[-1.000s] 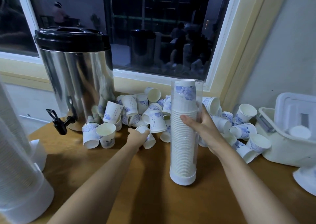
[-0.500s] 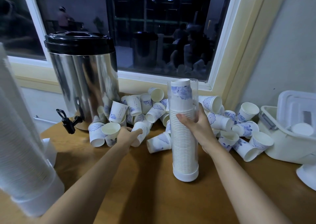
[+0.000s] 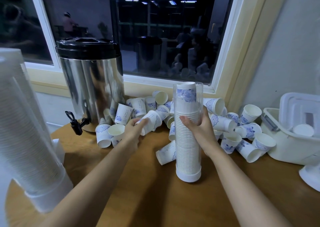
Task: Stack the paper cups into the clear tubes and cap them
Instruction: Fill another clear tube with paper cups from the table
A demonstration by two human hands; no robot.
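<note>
**Head view: entry for one moment of cup stacking**

- Clear tube (image 3: pixel 187 159): stands upright on the tabletop (image 3: pixel 155 197), its foot closed by a white cap (image 3: pixel 188 176). This is the landmark for all that follows.
- Stack (image 3: pixel 187 150) inside the tube: cups nested mouth down, and the top cup (image 3: pixel 186 92) has its base level with the tube's open rim.
- Right hand (image 3: pixel 199 128): fingers wrapped round the tube at mid height, steadying it.
- Left hand (image 3: pixel 133 131): just left of the tube and raised off the tabletop, it grips one paper cup (image 3: pixel 152 121) lying sideways (motion-blurred, so the print is unclear).
- Loose cups (image 3: pixel 249 131): heaped behind the tube and on both sides, many tipped over.
- Steel urn (image 3: pixel 91 88): far left of the tube and behind the heap.
- White bin (image 3: pixel 285 147): far right of the tube.
- Filled tubes (image 3: pixel 26 140): at the far left edge, blurred.

Step in hand, as judged: loading, with one cup picked and not yet placed. The tube looks all but full.

Next move, as judged: turn the held cup mouth down, bring it over the rim and seat it on the stack while the right hand holds the tube plumb. If it stands proud of the rim, the top cap may not seat. No top cap can be picked out with certainty.
</note>
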